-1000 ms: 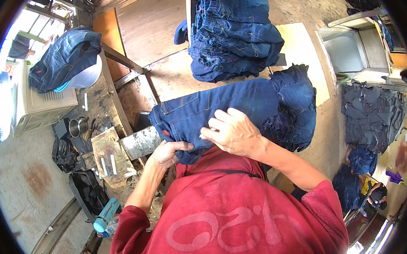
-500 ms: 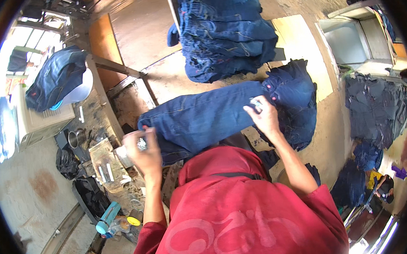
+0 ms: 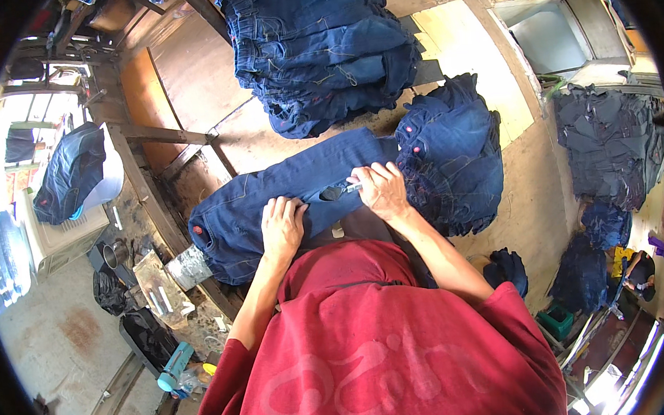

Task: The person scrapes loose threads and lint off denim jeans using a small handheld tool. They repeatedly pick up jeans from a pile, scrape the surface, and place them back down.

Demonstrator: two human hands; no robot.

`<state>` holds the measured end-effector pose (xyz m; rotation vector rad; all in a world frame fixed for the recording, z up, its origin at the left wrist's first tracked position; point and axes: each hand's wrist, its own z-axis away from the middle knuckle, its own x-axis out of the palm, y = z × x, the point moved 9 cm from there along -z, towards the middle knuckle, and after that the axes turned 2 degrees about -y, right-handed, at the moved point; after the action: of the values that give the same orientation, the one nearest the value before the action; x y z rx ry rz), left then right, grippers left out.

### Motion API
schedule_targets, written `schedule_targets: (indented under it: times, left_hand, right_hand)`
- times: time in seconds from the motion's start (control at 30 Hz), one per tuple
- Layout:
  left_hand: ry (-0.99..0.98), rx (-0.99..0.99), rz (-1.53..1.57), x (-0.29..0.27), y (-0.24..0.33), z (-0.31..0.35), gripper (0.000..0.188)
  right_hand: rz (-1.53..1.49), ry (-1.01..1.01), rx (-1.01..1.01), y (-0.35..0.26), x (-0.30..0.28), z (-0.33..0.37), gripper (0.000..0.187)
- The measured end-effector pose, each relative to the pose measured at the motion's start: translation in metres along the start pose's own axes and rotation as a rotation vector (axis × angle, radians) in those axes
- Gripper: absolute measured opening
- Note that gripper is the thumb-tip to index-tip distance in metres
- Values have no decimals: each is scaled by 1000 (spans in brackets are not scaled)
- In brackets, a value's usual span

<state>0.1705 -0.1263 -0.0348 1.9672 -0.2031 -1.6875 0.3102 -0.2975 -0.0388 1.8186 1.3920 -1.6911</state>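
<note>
A blue denim garment (image 3: 291, 164), long like a trouser leg, lies stretched crosswise in front of me. My left hand (image 3: 282, 226) is closed on its near edge, fingers bent over the cloth. My right hand (image 3: 380, 193) pinches a small silver tool (image 3: 354, 184) against the denim; its exact kind is too small to tell. Just left of that tool a dark oval gap shows in the cloth. At the garment's left end, a silver-wrapped board end (image 3: 189, 268) sticks out. A heap of gathered denim garments (image 3: 451, 162) touches its right end.
A large denim stack (image 3: 322, 48) sits beyond. On the left are a wooden beam (image 3: 152, 192), a cluttered ledge with a metal mug (image 3: 115, 255), and a turquoise bottle (image 3: 176, 365). Dark grey garments (image 3: 605, 141) and denim heaps (image 3: 579, 268) lie at right.
My left hand has come from the garment's left end onto its near edge. My right hand has moved left and down onto the cloth with the silver tool. The view has shifted somewhat.
</note>
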Motion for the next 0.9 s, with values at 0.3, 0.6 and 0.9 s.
schedule_targets:
  times: [0.3,0.6,0.9]
  left_hand:
    - [-308,-753,1262,59,48,-2,44]
    - [-338,-938,1211,77,31,28,20]
    - [-408,-856,1086,80,24,8,21]
  right_hand:
    - [-630,-133,532,22,5,17,23]
    - [-657,-146,497,18,7,19,27]
    - [-701,-176,474,20,7,17,27]
